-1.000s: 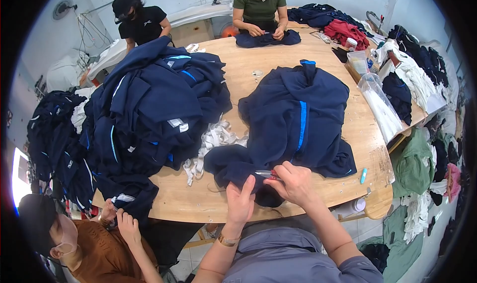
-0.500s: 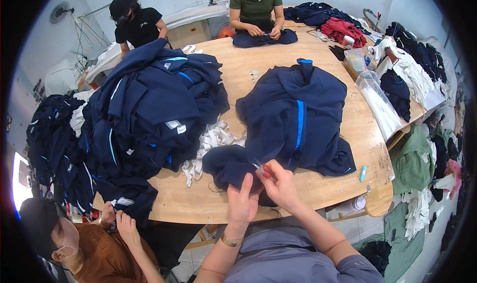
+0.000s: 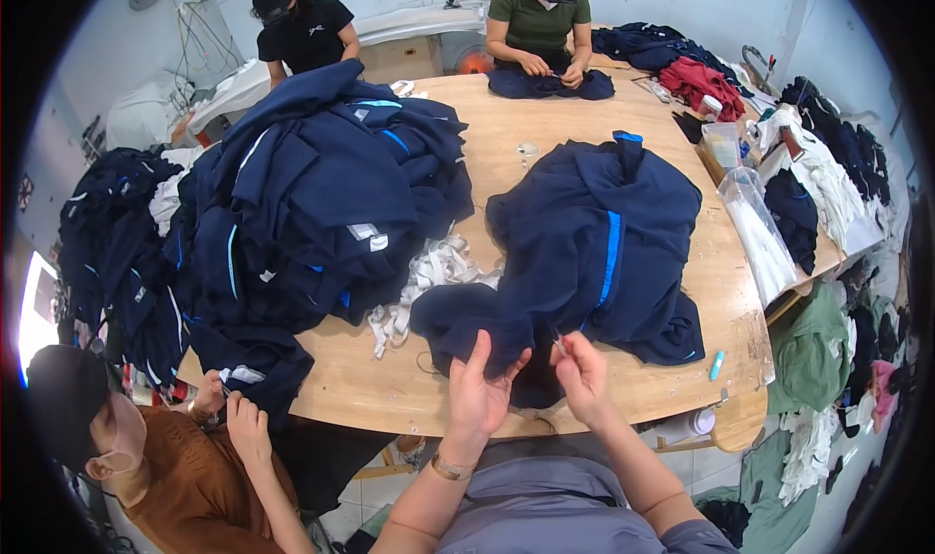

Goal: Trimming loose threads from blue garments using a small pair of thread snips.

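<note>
A navy garment (image 3: 557, 218) with a bright blue stripe lies in front of me, one end drawn to the table's near edge. My left hand (image 3: 477, 390) grips that bunched end, thumb on top and fingers partly hidden by the cloth. Closed around small thread snips (image 3: 559, 344), my right hand (image 3: 581, 377) is just right of the left hand. The metal tip of the snips points up and away beside the dark cloth; most of the handle is hidden in my fingers.
Left of the garment rises a big heap of navy garments (image 3: 312, 194), with white tape strips (image 3: 429, 277) beside it. A light-blue marker (image 3: 717, 365) lies near the right edge. One co-worker (image 3: 185, 457) works at my left; two more work across the wooden table (image 3: 390, 398).
My right hand with the snips has moved right and slightly down, away from my left hand. The left hand still grips the cloth. The whole view has shifted a little.
</note>
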Action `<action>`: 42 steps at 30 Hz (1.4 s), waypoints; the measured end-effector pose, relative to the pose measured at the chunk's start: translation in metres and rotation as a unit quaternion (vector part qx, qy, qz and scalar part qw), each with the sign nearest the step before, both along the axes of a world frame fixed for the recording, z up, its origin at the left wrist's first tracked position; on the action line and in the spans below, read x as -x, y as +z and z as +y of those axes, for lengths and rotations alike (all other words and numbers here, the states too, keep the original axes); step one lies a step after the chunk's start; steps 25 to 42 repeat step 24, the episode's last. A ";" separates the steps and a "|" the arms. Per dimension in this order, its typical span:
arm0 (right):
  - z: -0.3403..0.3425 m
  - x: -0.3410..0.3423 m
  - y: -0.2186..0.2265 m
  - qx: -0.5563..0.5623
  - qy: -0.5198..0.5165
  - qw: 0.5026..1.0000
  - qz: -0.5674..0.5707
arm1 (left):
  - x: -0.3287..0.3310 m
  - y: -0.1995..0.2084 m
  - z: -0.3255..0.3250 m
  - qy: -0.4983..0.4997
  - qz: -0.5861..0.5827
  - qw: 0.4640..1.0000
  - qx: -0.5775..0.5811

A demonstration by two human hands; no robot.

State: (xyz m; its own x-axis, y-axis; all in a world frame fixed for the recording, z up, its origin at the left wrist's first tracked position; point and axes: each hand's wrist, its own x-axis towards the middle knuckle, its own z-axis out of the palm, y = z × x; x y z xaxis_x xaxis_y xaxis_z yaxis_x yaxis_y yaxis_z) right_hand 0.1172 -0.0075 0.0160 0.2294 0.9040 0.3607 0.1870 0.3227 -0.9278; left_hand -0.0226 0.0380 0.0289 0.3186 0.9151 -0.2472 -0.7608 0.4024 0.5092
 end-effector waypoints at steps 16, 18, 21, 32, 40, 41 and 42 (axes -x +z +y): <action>0.023 -0.006 0.006 -0.129 -0.119 0.899 -0.400 | 0.000 -0.011 -0.004 0.023 0.045 0.995 -0.080; 0.024 -0.006 0.007 -0.131 -0.117 0.899 -0.402 | -0.002 -0.010 -0.005 0.026 0.053 0.994 -0.087; 0.024 -0.007 0.007 -0.131 -0.118 0.897 -0.406 | -0.003 -0.007 -0.005 0.049 0.041 0.995 -0.080; 0.023 -0.010 0.005 -0.129 -0.118 0.902 -0.396 | -0.001 -0.007 -0.004 0.030 0.040 0.995 -0.090; 0.023 -0.010 0.005 -0.129 -0.118 0.902 -0.396 | -0.001 -0.007 -0.004 0.030 0.040 0.995 -0.090; 0.023 -0.010 0.005 -0.129 -0.118 0.902 -0.396 | -0.001 -0.007 -0.004 0.030 0.040 0.995 -0.090; 0.023 -0.010 0.005 -0.129 -0.118 0.902 -0.396 | -0.001 -0.007 -0.004 0.030 0.040 0.995 -0.090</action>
